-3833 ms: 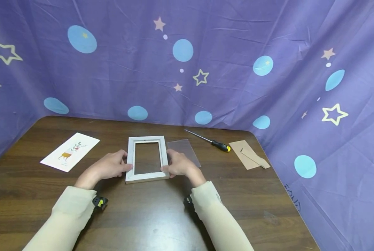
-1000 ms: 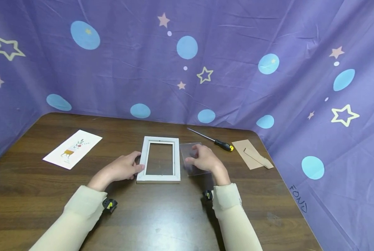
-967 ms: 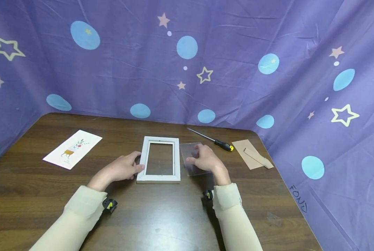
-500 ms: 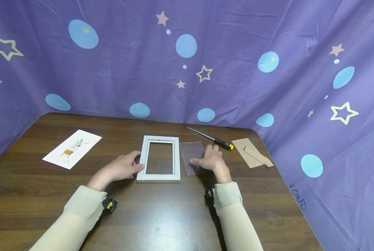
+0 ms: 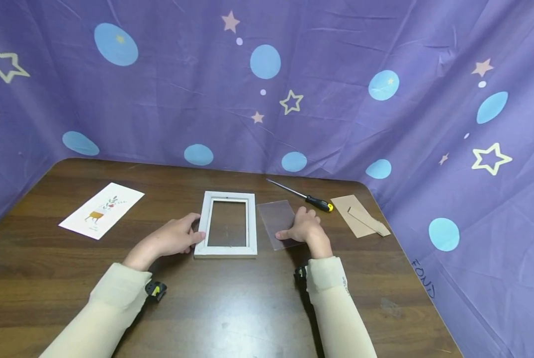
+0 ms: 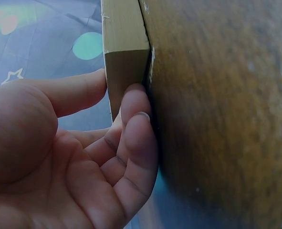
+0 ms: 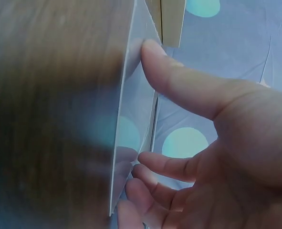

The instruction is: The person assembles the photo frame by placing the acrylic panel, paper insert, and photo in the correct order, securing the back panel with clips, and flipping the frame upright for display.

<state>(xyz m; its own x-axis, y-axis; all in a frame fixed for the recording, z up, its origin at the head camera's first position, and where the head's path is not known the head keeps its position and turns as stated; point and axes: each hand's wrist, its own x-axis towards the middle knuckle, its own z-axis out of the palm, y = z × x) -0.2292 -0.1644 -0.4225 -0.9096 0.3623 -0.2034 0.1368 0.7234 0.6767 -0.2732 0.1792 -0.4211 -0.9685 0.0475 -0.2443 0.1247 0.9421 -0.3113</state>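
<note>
On streaky wood (image 5: 61, 283), the left hand (image 5: 170, 237) pinches a rectangular frame (image 5: 225, 251) — the right hand (image 5: 306, 227), grip unclear, touches a clear sheet (image 5: 273, 216).

You're at what looks like a makeshift recording booth: a wood-grain desk (image 5: 231, 308) closed in at the back and both sides by a hanging purple cloth (image 5: 177, 109) printed with stars (image 5: 230, 22) and blue dots (image 5: 265, 61). Small black gadgets (image 5: 155, 290) sit by your cuffs (image 5: 326, 273). The cloth hides whatever lies beyond, so you can't tell more about the place.
</note>
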